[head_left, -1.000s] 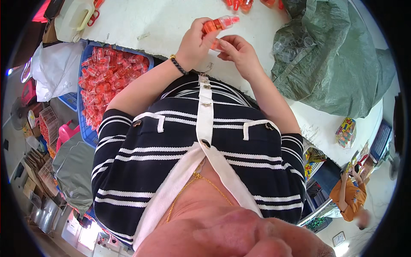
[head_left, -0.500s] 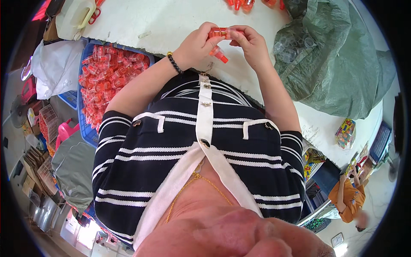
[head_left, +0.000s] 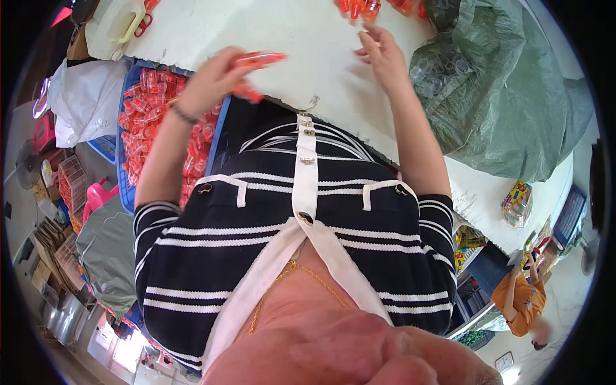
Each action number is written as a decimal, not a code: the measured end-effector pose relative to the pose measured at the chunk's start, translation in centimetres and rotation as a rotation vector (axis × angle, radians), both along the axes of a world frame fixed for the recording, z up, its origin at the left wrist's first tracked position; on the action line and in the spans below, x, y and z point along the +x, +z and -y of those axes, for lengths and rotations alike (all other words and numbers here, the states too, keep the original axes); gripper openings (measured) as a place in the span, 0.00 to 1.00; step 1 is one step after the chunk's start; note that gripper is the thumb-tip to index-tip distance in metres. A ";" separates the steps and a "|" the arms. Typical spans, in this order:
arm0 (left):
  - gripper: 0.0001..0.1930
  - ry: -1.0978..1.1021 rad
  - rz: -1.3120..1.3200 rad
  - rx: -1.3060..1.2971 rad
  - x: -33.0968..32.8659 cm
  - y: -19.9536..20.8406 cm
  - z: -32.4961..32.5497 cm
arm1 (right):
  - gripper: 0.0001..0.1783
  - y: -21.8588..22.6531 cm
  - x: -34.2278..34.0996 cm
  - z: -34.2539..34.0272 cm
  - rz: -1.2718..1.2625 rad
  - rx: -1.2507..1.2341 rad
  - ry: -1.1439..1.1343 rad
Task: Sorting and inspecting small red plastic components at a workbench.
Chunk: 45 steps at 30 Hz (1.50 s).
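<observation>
My left hand [head_left: 218, 78] is closed around two small red bottles, smeared by motion. One red bottle [head_left: 264, 58] juts out past the fingers toward the right, and a second red piece [head_left: 247, 92] sticks out below it. This hand is over the near edge of the white table, beside a blue crate [head_left: 221, 128] heaped with small red bottles [head_left: 151, 122]. Farther right, my right hand [head_left: 385, 59] hovers above the table with fingers apart and nothing in them. Just beyond its fingertips lie several loose red bottles [head_left: 370, 9].
A green plastic sack [head_left: 513, 122] with clear plastic cups [head_left: 439, 74] in its mouth covers the table's right side. Far left stand a pale jug [head_left: 122, 22] and red scissors [head_left: 144, 25]. A white bag [head_left: 86, 106] hangs by the crate. Another person [head_left: 521, 298] works at far right.
My hands have parted. The left moved left toward the crate, carrying the red bottles; the right let go of the bottle and moved slightly away, toward the loose bottles.
</observation>
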<state>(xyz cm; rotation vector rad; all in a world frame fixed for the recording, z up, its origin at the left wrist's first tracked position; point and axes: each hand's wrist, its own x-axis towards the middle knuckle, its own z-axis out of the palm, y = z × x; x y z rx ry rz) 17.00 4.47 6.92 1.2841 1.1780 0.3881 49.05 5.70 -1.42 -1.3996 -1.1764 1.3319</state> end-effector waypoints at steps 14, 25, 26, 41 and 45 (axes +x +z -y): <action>0.20 -0.040 -1.031 0.550 -17.4 1.5 4.6 | 0.28 -2.0 3.6 -11.4 0.756 0.071 -0.120; 0.20 -0.396 -0.598 1.426 11.7 -5.1 -13.0 | 0.33 -0.1 3.2 -3.4 0.017 -0.120 -0.085; 0.20 -0.405 -0.580 1.437 12.4 -6.5 -14.5 | 0.33 -0.1 2.7 -2.1 0.024 -0.116 -0.105; 0.12 0.348 0.512 -0.284 13.8 -5.6 -1.4 | 0.30 0.6 -2.8 4.6 -0.201 0.103 -0.144; 0.12 0.505 0.708 -0.514 13.0 -7.0 -0.7 | 0.27 2.0 -2.8 4.8 0.006 0.223 -0.089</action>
